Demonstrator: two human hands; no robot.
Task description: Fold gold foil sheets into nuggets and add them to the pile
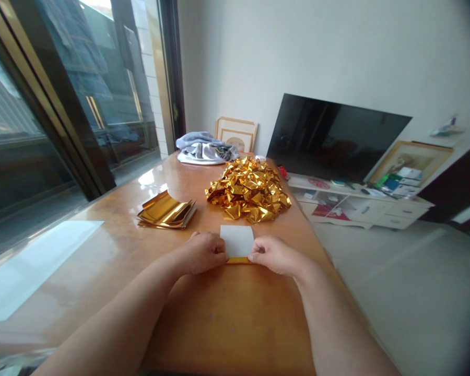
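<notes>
A sheet of gold foil paper [237, 241] lies white side up on the table, its near edge turned over into a narrow gold strip. My left hand [206, 253] pinches the left end of that strip. At the right end, my right hand [274, 255] is closed on the same fold, fingers curled. Beyond the left hand sits a stack of gold foil sheets [166, 211], the top ones curling upward. Past the sheet rises a large heap of folded gold foil pieces [253, 190].
The wooden table [227, 324] runs away from me. At its far end lies a bundle of light cloth [203, 148]. A television [332, 138] stands on a white cabinet [360, 201] to the right. Glass sliding doors [90, 94] are on the left.
</notes>
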